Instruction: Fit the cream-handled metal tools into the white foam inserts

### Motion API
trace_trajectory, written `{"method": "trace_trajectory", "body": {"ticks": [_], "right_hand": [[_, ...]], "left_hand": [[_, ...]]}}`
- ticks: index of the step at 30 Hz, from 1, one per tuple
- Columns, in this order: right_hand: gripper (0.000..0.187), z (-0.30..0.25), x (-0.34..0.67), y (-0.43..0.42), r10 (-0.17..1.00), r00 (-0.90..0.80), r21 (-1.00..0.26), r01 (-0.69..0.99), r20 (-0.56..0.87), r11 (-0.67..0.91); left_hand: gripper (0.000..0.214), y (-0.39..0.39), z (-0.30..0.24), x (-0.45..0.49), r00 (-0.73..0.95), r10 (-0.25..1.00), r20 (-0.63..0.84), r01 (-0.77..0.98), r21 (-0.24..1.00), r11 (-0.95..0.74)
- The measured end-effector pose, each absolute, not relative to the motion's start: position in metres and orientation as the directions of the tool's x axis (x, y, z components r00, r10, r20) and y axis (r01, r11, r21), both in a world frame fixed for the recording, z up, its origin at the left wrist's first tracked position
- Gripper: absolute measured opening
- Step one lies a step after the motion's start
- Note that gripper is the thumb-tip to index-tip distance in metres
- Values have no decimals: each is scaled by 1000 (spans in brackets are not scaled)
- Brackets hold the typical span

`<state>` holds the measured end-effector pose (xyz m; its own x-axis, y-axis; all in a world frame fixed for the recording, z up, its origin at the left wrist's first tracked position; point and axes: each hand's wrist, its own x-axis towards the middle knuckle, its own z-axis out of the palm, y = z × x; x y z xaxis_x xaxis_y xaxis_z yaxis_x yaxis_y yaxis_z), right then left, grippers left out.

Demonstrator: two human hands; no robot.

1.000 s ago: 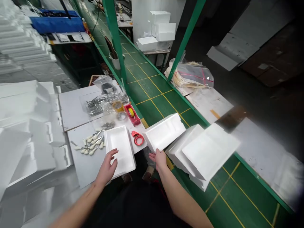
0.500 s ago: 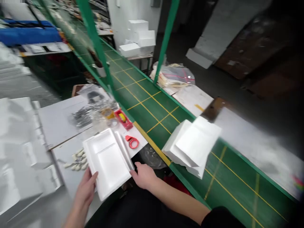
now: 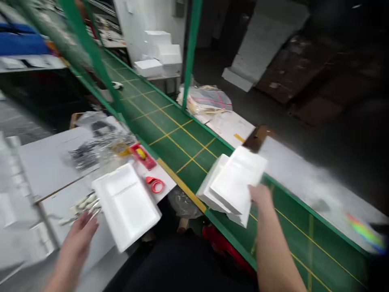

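Observation:
A white foam tray (image 3: 127, 207) rests at the near edge of the white table, its shallow hollow facing up. My left hand (image 3: 82, 231) is just left of it, over a small heap of cream-coloured pieces (image 3: 82, 205). Its fingers are drawn together at a shiny sliver, too blurred to name. On the green conveyor stands a stack of white foam boxes (image 3: 237, 178). My right hand (image 3: 260, 196) grips the right edge of the upper foam box, with some fingertips hidden. A red tape ring (image 3: 155, 185) lies right of the tray.
A red tape dispenser (image 3: 142, 156) and clear plastic bags (image 3: 94, 148) lie farther back on the table. The green conveyor (image 3: 173, 134) runs diagonally past, with green posts (image 3: 192, 52) beside it. White foam pieces (image 3: 18, 227) are piled at left.
Both hands have left the foam tray. My left hand moved left to the cream-coloured pieces; my right hand moved right to the stack on the conveyor. The view has shifted right.

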<state>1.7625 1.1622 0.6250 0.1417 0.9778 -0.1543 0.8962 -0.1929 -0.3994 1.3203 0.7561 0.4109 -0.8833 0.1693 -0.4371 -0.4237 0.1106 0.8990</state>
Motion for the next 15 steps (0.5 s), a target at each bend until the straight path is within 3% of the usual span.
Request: {"method": "trace_trajectory", "body": {"ticks": [2, 4, 6, 8, 12, 15], "right_hand": [[42, 636, 1731, 1146, 998, 22, -364, 931, -57, -42], [46, 643, 1674, 1116, 974, -228, -390, 897, 0, 210], [41, 640, 1601, 1069, 854, -520, -469, 759, -20, 451], [35, 624, 1529, 1016, 695, -712, -483, 646, -101, 591], [38, 574, 1449, 951, 539, -811, -456, 577, -226, 678], [56, 549, 1459, 964, 497, -848, -560, 506, -184, 656]], "left_hand": [[52, 747, 436, 1319, -896, 150, -418, -421, 907, 12], [50, 737, 459, 1318, -895, 172, -412, -426, 903, -57], [46, 728, 478, 1322, -870, 263, -417, -460, 879, -125], [45, 722, 493, 1330, -831, 367, -417, -504, 844, -182], [62, 727, 500, 1349, -738, 554, -386, -555, 814, -173], [75, 736, 486, 1358, -737, 572, -361, -490, 868, -83]]}}
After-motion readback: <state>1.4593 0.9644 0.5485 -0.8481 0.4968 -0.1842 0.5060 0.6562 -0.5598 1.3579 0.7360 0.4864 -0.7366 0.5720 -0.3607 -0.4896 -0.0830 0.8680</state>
